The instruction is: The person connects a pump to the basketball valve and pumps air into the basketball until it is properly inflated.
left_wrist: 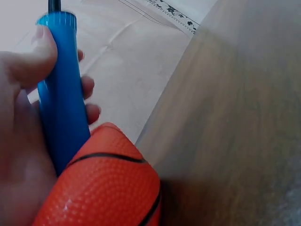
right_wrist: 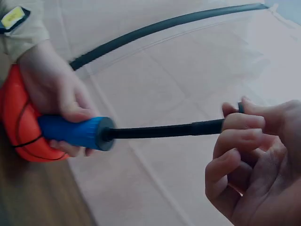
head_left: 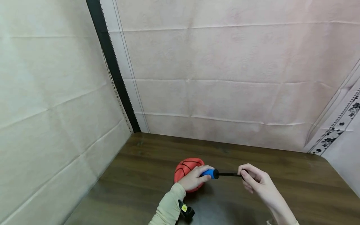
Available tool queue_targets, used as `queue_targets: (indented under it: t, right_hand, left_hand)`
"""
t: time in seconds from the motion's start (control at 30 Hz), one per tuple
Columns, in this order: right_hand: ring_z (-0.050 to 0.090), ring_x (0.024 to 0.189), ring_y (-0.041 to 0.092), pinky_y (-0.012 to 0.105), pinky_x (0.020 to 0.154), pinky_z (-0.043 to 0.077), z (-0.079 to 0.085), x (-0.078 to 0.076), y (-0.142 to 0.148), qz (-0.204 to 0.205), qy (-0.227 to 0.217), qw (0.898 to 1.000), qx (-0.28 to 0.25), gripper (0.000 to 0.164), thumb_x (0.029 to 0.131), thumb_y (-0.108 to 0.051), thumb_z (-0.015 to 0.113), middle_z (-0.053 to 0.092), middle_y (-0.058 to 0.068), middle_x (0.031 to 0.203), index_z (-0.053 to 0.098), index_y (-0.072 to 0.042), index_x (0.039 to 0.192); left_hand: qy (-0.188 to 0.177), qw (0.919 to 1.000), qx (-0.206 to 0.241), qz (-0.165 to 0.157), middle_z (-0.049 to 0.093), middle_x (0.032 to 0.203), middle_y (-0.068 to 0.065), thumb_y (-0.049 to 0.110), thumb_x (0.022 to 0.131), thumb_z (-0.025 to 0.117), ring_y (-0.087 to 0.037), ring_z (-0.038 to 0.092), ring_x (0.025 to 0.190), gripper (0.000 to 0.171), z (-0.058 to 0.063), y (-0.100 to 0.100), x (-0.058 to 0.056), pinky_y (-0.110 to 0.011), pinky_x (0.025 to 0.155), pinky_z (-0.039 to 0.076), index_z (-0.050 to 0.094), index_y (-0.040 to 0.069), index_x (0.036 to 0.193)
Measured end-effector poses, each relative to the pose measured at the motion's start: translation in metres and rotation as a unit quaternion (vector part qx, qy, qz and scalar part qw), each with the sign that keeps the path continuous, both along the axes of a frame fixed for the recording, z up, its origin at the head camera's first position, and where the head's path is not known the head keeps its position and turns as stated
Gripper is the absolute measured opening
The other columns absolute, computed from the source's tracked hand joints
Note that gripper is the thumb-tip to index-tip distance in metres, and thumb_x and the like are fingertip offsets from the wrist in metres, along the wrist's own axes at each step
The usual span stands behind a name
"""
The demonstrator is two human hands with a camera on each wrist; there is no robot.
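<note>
A small hand pump with a blue barrel (head_left: 208, 173) lies level above the table. My left hand (head_left: 194, 179) grips the barrel, thumb along one side and fingers round the other, as the left wrist view shows. A slim black tube (right_wrist: 155, 132) runs from the barrel's capped end to my right hand (head_left: 257, 179), which pinches its far end between thumb and fingers. The red ball (head_left: 184, 170) with black basketball lines looks caved in and misshapen. It sits at my left hand and overlaps the barrel's rear end in the left wrist view, hiding that end.
A brown wood-grain table (head_left: 135, 187) lies under the hands. Creased pale cloth sheets (head_left: 225, 62) stand behind and at the left, with a black strip (head_left: 112, 62) at their corner. A black device (head_left: 187, 212) is strapped at the left wrist.
</note>
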State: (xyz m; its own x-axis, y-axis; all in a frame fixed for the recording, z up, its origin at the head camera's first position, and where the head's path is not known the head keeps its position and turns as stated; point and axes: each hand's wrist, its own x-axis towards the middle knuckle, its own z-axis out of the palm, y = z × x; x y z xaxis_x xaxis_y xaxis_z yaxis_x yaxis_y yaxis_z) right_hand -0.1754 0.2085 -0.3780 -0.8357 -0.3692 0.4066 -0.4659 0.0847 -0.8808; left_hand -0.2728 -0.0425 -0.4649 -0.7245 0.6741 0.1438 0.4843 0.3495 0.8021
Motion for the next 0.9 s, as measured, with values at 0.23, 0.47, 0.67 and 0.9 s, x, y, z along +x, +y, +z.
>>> queue_targets:
  t: [0.23, 0.47, 0.67, 0.9]
  right_hand:
    - [0.033, 0.048, 0.028, 0.037, 0.040, 0.032, -0.035, -0.024, -0.023, 0.056, -0.026, 0.998, -0.023, 0.014, 0.104, -0.004, 0.038, 0.036, 0.019, 0.063, 0.048, 0.005, 0.102]
    - [0.043, 0.052, 0.017, 0.035, 0.046, 0.039, -0.041, -0.025, -0.029, 0.006, -0.075, 0.996, 0.038, 0.020, 0.104, -0.015, 0.043, 0.044, 0.007, 0.064, 0.052, 0.003, 0.104]
    - [0.042, 0.051, 0.016, 0.034, 0.045, 0.038, -0.014, -0.010, -0.011, -0.041, -0.050, 0.997, 0.048, 0.017, 0.103, -0.013, 0.046, 0.046, -0.002, 0.064, 0.056, 0.000, 0.103]
    - [0.035, 0.054, 0.026, 0.034, 0.047, 0.033, -0.004, 0.000, 0.006, -0.019, -0.003, 1.000, 0.015, 0.013, 0.102, -0.001, 0.041, 0.037, 0.010, 0.061, 0.054, -0.001, 0.103]
  left_hand:
    - [0.043, 0.9976, -0.048, 0.027, 0.062, 0.126, -0.001, 0.038, 0.101, 0.048, -0.007, 0.052, 0.106, 0.039, 0.005, 0.004, 0.005, -0.025, 0.091, 0.044, 0.054, 0.020, 0.135]
    - [0.089, 0.9943, -0.055, 0.023, 0.063, 0.121, -0.001, 0.037, 0.099, 0.052, -0.008, 0.050, 0.103, 0.038, 0.010, 0.004, 0.008, -0.024, 0.091, 0.043, 0.056, 0.021, 0.134]
    - [0.099, 0.9942, -0.025, 0.035, 0.060, 0.130, -0.002, 0.037, 0.100, 0.051, -0.014, 0.050, 0.113, 0.039, 0.015, -0.006, 0.007, -0.028, 0.094, 0.045, 0.055, 0.022, 0.136]
    - [0.145, 0.9864, -0.035, 0.070, 0.062, 0.128, -0.001, 0.034, 0.098, 0.054, -0.017, 0.054, 0.111, 0.038, 0.022, -0.015, 0.008, -0.033, 0.095, 0.046, 0.057, 0.023, 0.134]
